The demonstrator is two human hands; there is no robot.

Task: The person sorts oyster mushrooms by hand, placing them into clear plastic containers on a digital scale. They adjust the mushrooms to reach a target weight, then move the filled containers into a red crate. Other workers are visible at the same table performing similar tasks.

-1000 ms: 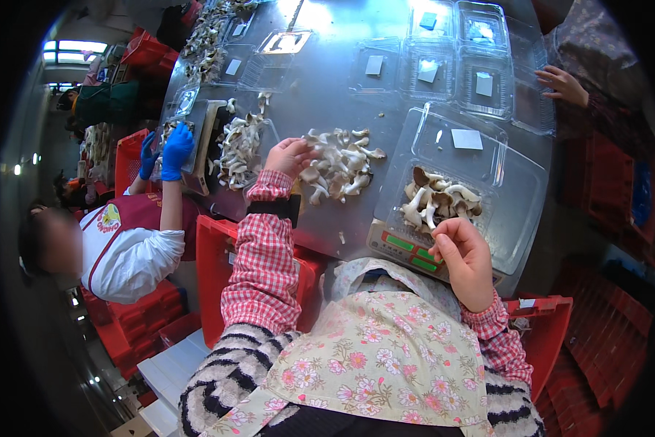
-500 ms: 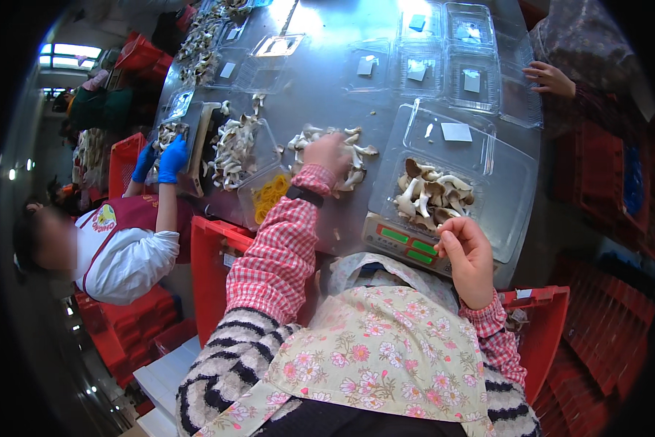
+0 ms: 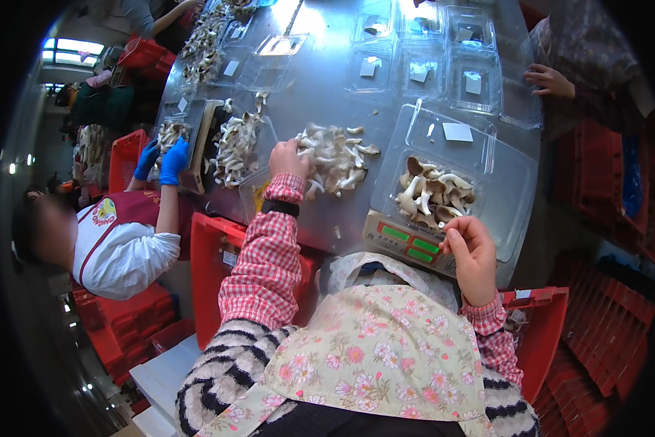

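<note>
My left hand point(image 3: 289, 159) is at the left edge of a loose pile of pale mushrooms point(image 3: 336, 162) on the metal table. Its fingers point down and their tips are hidden, so a grip cannot be made out. Mushrooms beside it look blurred. My right hand point(image 3: 473, 255) is closed in a pinch by the scale's front corner; whatever is between its fingertips is too small to name. Just beyond it, a clear plastic clamshell box point(image 3: 451, 133) lies with its lid folded back on the digital scale point(image 3: 377, 231). Brown-capped mushrooms point(image 3: 433, 193) fill its near half.
More mushrooms point(image 3: 233, 149) lie at left, near a tub point(image 3: 251, 197) of yellow bands. Clear boxes point(image 3: 418, 71) stand at the back. A co-worker's blue-gloved hands point(image 3: 173, 162) work at left; another person's hand point(image 3: 549, 80) is at far right. Red crates point(image 3: 211, 269) flank me.
My left hand has moved left from over the middle of the pile to its left edge, and some mushrooms have shifted. My right hand stays by the scale, almost unmoved.
</note>
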